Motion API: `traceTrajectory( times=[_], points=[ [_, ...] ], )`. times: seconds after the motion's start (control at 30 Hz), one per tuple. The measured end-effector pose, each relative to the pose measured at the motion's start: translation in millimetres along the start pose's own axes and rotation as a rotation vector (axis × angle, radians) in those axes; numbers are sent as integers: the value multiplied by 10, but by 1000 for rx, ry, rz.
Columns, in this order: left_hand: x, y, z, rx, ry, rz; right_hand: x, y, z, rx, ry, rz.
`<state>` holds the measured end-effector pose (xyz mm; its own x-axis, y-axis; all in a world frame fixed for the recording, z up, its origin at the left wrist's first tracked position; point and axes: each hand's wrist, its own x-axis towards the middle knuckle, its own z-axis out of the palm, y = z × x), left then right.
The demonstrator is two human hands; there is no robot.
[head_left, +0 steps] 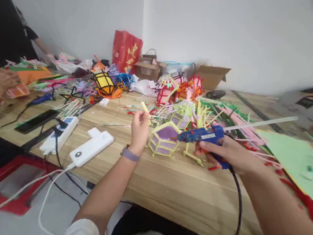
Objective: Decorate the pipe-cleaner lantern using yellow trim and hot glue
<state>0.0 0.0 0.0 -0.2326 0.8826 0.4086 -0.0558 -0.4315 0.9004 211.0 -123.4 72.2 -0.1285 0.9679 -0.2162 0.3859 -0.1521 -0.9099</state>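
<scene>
My right hand is wrapped round the handle of a blue hot glue gun, with a long clear glue stick sticking out of its back end. The gun's nozzle points left, by the rim of a purple lantern edged in pale yellow pipe cleaner; I cannot tell if they touch. Above and left of that lantern, my left hand pinches a short pale yellow piece of pipe cleaner held upright. A loose yellow pipe cleaner piece lies below the gun.
A white power bank and a power strip with cables lie at left. Pipe cleaners, a yellow lantern and a red bag crowd the back. Another person's hands work at far left. A green sheet lies right.
</scene>
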Motion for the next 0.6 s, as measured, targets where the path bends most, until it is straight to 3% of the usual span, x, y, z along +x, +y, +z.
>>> traceTrajectory(
  times=[0.23, 0.6],
  points=[
    [7, -59, -26, -8, 18, -14, -18, -20, 44, -167, 34, -13],
    [7, -63, -11, -9, 8, -19, 5, 7, 61, -240, 58, 21]
  ],
)
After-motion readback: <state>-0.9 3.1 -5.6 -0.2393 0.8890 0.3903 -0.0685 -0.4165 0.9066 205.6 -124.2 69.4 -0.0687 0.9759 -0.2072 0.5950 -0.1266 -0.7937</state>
